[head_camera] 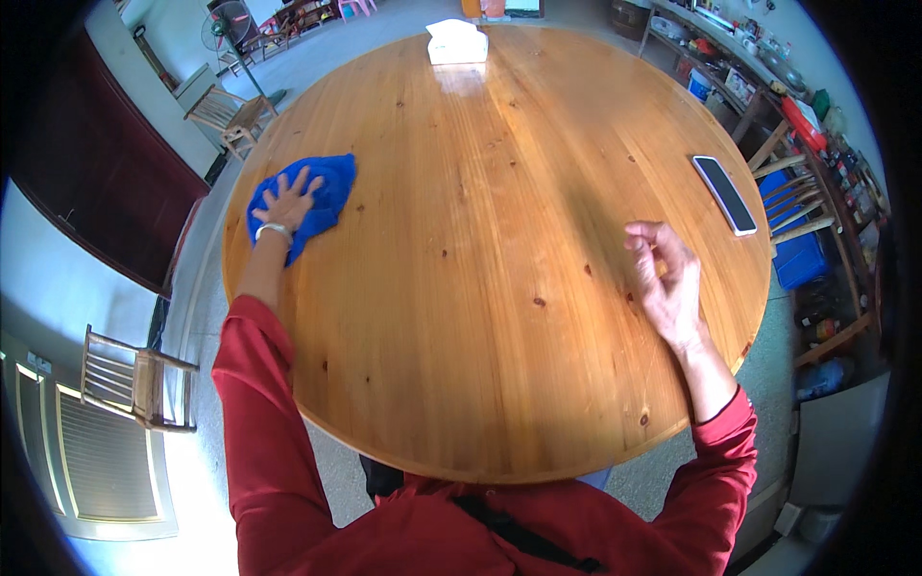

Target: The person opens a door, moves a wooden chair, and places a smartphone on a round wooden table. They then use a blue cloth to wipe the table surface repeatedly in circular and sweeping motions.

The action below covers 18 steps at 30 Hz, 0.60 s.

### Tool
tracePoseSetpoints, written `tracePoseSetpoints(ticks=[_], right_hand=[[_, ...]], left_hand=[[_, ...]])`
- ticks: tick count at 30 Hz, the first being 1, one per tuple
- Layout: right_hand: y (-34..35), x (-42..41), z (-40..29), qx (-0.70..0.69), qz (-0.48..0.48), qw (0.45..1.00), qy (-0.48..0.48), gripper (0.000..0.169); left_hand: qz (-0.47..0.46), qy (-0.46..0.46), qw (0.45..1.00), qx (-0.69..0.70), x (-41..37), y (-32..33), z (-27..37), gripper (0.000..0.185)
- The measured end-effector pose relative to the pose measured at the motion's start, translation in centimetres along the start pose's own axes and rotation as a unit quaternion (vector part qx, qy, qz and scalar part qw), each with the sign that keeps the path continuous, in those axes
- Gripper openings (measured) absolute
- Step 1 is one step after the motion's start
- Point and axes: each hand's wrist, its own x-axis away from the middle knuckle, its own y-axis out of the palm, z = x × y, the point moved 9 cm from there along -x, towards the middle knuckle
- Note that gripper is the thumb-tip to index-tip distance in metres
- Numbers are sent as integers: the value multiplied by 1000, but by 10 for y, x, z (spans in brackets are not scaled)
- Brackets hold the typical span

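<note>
My left hand (pixel 289 207) lies flat with spread fingers on a blue cloth (pixel 335 183), pressing it to the left side of a round wooden table (pixel 446 309). The cloth is spread out and creased, and its edges show all around the hand. A pale bangle (pixel 274 230) circles my left wrist. On the right, my right hand (pixel 666 284) is loosely curled at the table, thumb and forefinger a little apart. Nothing shows between its fingers. Farther right, beyond that hand, a smartphone (pixel 724 195) with a dark screen lies on the tabletop.
A white tissue box (pixel 457 45) stands at the table's far edge. Wooden chairs (pixel 140 378) (pixel 234 119) are on the left, with a standing fan (pixel 241 50) behind. At right, a chair (pixel 799 198) and a cluttered shelf (pixel 763 83) sit close to the table.
</note>
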Motion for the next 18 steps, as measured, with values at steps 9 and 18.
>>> tracePoseSetpoints(ticks=[9, 18], right_hand=[[-29, -4, 0, 116, 105, 984, -88, 15], [-66, 13, 69, 38, 223, 972, 57, 20]], left_hand=[[-9, 480, 877, 31, 154, 18, 380, 59], [-62, 719, 684, 102, 352, -3, 287, 57]])
